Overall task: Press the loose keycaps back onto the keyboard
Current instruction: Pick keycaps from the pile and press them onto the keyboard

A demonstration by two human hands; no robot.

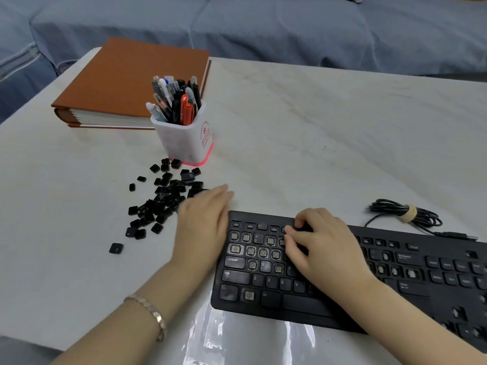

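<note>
Reaching out with the left grip (203,225), fingers stretched nearly straight and blurred, palm down over the white worktop (316,143), just beside the left end of the black keyboard (395,293). Points those spread fingers at the loose keycaps (158,204), a black scatter that begins at the fingertips and spreads away to the left, between the grip and a white pen holder (184,138) crammed with pens. Shows one stray keycap (116,248), marked Z, lying apart from the heap and nearer the worktop's front edge. Curls the right grip (324,248) over the keyboard, fingertips (288,229) down on the upper rows of the left block; cannot tell whether a cap sits pinched beneath them. Shows bare pale sockets (250,250) across that block, just left of the right grip, among seated caps such as S, Z, X, B and V. Wears a bracelet (150,312) on the left wrist. Shows a brown binder (118,83) flat behind the pen holder, a bundled black cable (405,214) beyond the keyboard's far edge, and blue cloth (263,27) past the worktop.
</note>
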